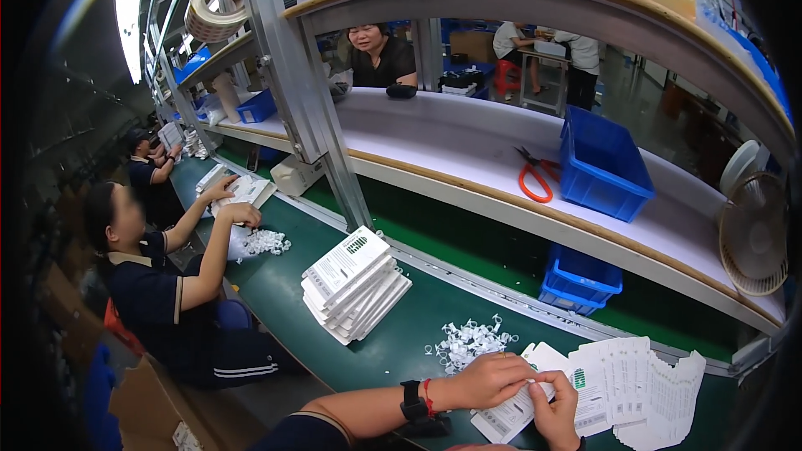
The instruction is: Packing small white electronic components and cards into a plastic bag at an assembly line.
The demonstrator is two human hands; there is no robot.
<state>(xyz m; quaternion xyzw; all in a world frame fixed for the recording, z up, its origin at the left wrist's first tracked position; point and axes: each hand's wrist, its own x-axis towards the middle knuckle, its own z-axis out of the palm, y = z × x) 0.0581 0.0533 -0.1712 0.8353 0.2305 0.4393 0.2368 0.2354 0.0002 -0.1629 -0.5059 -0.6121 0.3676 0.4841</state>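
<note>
Both my hands hold one flat white printed card sleeve (511, 414) at the near edge of the green belt (276, 284). My left hand (489, 378), with a black watch and red cord on the wrist, grips its upper side. My right hand (558, 409) pinches it from below. Just beyond my left hand lies a heap of small white plastic clips (468, 342). To the right, several more flat white sleeves (639, 384) are fanned out on the belt.
A leaning stack of white sleeves (355, 284) lies further along the belt. A seated person (159, 284) works at my left beside another clip pile (266, 242). On the white shelf sit orange scissors (535, 175), a blue bin (601, 167) and a fan (752, 234).
</note>
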